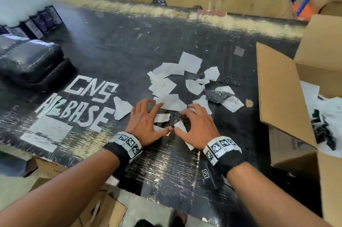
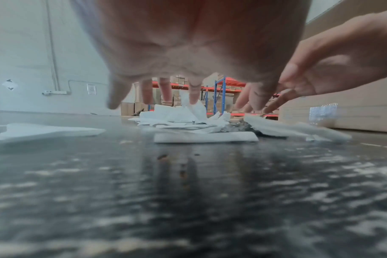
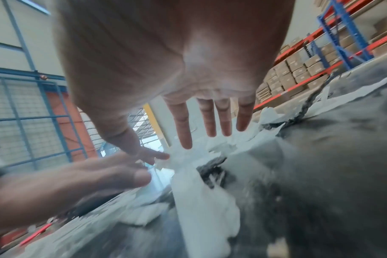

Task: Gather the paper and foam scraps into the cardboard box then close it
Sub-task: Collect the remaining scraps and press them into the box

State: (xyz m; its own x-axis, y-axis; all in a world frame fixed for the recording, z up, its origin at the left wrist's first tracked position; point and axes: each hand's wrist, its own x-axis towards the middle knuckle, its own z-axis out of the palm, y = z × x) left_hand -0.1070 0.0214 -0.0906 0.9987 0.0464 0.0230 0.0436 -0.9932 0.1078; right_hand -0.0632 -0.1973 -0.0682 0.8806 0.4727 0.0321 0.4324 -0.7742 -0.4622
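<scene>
Both hands lie palm-down on the black table [image 1: 166,171] with fingers spread and nearly straight, holding nothing: the left hand [image 1: 146,123] has its fingertips on a white paper scrap [image 1: 171,102], and the right hand [image 1: 199,126] reaches over a dark foam scrap [image 1: 175,117] — the 2 thumbs nearly meet at the near edge of the pile. The torn white paper pieces and crumpled grey-black foam bits lie scattered ahead of the fingers in a loose heap. The cardboard box [image 1: 283,97] stands open at the right of the table — white and dark scraps already lie inside it.
</scene>
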